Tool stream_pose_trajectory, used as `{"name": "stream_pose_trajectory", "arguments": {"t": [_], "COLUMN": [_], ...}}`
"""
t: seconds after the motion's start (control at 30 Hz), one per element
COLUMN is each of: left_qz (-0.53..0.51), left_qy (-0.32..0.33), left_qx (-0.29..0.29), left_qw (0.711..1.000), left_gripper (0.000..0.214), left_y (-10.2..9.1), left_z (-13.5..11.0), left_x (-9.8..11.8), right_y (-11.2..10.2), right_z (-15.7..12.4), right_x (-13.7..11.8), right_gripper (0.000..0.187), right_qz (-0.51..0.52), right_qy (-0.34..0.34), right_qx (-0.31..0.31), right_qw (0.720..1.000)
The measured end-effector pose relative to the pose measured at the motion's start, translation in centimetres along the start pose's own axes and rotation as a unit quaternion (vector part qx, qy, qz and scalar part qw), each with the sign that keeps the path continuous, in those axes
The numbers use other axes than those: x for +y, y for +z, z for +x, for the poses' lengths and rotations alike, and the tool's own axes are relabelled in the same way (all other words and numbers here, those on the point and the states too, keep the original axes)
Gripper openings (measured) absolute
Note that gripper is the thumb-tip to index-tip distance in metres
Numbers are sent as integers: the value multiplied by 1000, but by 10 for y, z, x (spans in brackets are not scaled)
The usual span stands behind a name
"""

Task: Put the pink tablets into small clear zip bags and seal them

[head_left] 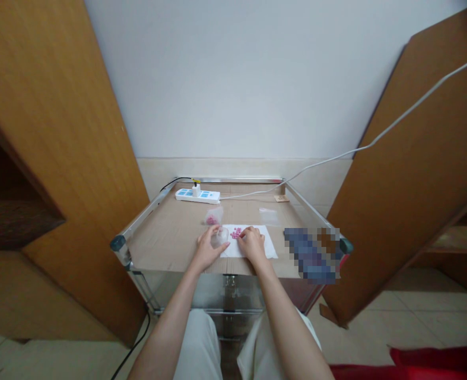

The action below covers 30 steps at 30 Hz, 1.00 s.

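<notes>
My left hand (208,248) curls around a small clear plastic cup (220,238) at the left edge of a white paper sheet (268,248). Just behind that hand lies a clear plastic bag (213,216) with pink tablets inside. My right hand (252,244) rests on the paper, its fingertips beside a small cluster of pink tablets (236,233). Whether those fingers pinch a tablet is too small to tell. A second clear bag (268,216) lies flat behind the paper and looks bare of tablets.
The cardboard-topped metal cart (170,237) holds a white power strip (197,196) with a plugged-in adapter and a small tan tag (281,198). A pixelated patch (311,256) covers its right corner. Wooden panels flank the cart, and a white cable (392,124) crosses the right one.
</notes>
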<state>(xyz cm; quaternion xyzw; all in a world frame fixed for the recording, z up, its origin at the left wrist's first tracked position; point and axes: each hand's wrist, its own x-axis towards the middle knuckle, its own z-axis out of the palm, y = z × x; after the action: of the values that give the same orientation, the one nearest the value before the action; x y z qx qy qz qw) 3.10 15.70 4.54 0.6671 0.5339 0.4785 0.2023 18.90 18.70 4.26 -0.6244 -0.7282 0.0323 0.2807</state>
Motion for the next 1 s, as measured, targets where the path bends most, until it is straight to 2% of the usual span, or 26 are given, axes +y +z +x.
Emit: {"name": "stream_pose_trajectory", "arguments": {"t": [0.17, 0.27, 0.4, 0.5, 0.6, 0.77, 1.0], "left_qz": [5, 8, 1, 1, 9, 17, 15], "left_qy": [2, 11, 8, 20, 36, 55, 38], "left_qx": [-3, -5, -6, -12, -17, -24, -22], "left_qw": [1000, 1000, 1000, 1000, 999, 998, 999], "left_gripper": [52, 51, 51, 51, 51, 48, 49], "left_y": [0, -1, 0, 1, 1, 1, 1], "left_z": [0, 0, 0, -1, -2, -1, -2], "left_x": [0, 0, 0, 0, 0, 3, 4], "right_y": [-1, -4, -9, -10, -8, 0, -4], "right_z": [0, 1, 2, 0, -3, -6, -5], "right_x": [-1, -4, -14, -22, -27, -29, -27], "right_gripper": [11, 11, 14, 14, 12, 12, 16], "right_qz": [26, 92, 233, 301, 312, 289, 284], "right_qy": [-1, -8, -59, -105, -121, -113, -113], "right_qx": [17, 53, 113, 123, 109, 80, 86], "right_qw": [1000, 994, 964, 940, 936, 947, 948]}}
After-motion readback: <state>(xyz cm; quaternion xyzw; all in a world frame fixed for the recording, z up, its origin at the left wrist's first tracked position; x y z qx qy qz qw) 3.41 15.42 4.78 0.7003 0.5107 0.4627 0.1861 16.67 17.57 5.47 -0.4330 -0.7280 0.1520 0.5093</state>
